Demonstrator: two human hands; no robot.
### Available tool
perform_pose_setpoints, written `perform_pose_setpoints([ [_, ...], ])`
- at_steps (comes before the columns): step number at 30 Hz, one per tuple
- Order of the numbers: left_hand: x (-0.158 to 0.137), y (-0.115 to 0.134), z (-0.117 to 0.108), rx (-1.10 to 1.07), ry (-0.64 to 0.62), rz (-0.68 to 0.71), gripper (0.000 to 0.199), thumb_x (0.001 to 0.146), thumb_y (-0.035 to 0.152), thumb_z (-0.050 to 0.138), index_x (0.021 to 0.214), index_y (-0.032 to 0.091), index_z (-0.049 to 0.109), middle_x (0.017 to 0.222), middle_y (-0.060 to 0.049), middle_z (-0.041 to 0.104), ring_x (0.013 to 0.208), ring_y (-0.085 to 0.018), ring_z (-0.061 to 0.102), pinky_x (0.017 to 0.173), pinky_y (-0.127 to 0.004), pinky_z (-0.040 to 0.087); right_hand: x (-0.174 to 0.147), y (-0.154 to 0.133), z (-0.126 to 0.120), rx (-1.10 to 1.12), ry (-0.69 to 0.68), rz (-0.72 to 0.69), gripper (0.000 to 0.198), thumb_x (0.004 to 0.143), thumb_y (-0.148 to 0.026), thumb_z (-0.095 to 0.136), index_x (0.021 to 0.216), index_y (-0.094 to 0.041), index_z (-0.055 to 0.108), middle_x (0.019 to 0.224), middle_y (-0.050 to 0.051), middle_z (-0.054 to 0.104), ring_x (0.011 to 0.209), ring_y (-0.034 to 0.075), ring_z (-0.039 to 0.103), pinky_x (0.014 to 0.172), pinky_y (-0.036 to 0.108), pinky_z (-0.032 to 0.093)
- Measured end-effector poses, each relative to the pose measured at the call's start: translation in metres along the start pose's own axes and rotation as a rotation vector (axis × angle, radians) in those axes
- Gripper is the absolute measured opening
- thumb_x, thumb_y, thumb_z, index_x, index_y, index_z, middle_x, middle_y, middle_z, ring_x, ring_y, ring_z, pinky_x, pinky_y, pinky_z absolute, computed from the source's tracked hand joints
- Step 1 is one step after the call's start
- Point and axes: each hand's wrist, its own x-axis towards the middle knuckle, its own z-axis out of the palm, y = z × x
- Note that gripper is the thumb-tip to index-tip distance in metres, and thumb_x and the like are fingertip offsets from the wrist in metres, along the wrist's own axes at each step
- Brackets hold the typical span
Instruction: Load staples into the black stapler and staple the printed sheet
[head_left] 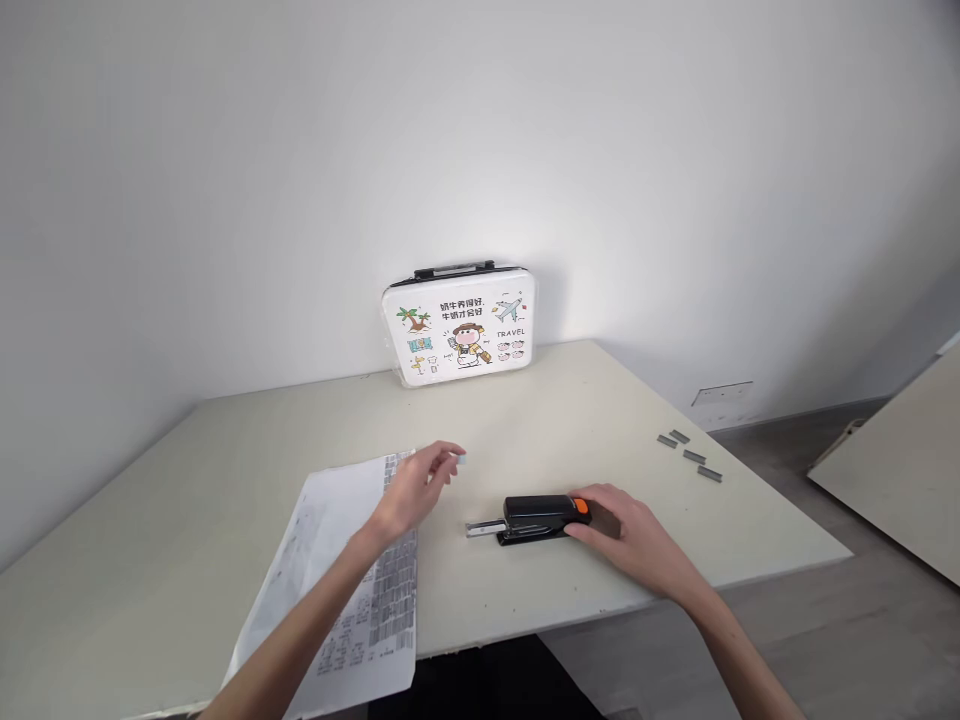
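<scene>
A black stapler (536, 518) with an orange button lies on the table, its metal staple tray sliding out toward the left. My right hand (626, 530) grips the stapler's rear end, thumb in front and fingers over the top. To the left of the tray, my left hand (420, 485) hovers with its fingers curled together. A tiny pale bit shows at its fingertips, too small to name. Beneath the left forearm lie printed paper sheets (334, 530), partly covered by the arm. Several grey strips of staples (694, 456) rest near the table's right edge.
A white case (459, 330) with cartoon prints and a black handle stands upright against the wall at the back of the pale table (150, 520). The table's front edge runs just before my body. Another pale surface (900, 460) stands at the far right.
</scene>
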Motion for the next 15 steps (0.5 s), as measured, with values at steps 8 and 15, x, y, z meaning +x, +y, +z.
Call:
perform_pose_setpoints([
  [8,-0.048,0.025,0.012,-0.041,-0.071,0.025,0.028,0.101,0.043,0.053,0.11,0.026,0.074,0.096,-0.002,0.078,0.086,-0.021,0.072,0.08,-0.035,0.057,0.0,0.0,-0.001,-0.006,0.005,-0.006,0.034,0.095,-0.058,0.06,0.119,-0.035,0.066,0.125,0.003,0.07,0.118,0.028,0.062,0.098,0.042,0.053],
  [15,-0.059,0.022,0.016,-0.093,-0.064,0.026,0.028,0.105,0.04,0.048,0.12,0.029,0.068,0.103,-0.001,0.077,0.093,-0.021,0.073,0.084,-0.035,0.057,-0.001,0.0,-0.001,-0.024,-0.001,0.009,0.034,0.096,-0.06,0.058,0.119,-0.036,0.066,0.126,0.002,0.07,0.117,0.028,0.063,0.089,0.039,0.056],
])
